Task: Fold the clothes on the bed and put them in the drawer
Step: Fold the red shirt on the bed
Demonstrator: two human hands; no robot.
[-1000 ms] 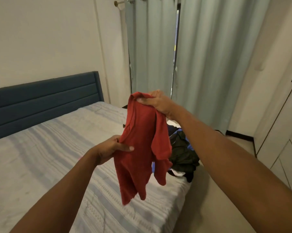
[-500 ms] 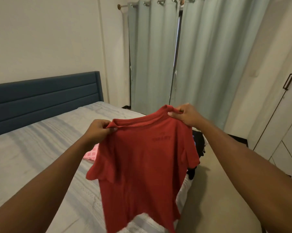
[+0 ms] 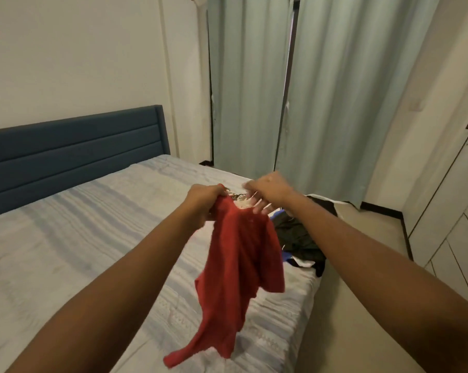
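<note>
Item, red shirt (image 3: pixel 241 259): we hold it bunched above the bed (image 3: pixel 93 224), its long axis hanging straight down, our left hand (image 3: pixel 206 200) gripping its top, our right hand (image 3: pixel 268 193) just beside that top, too blurred to tell its grasp.

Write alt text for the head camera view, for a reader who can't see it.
A person's left hand grips a red shirt by its top so it hangs bunched over a bed, with the right hand beside it, fingers spread. A dark pile of clothes lies near the bed's far corner, before pale green curtains.
</note>
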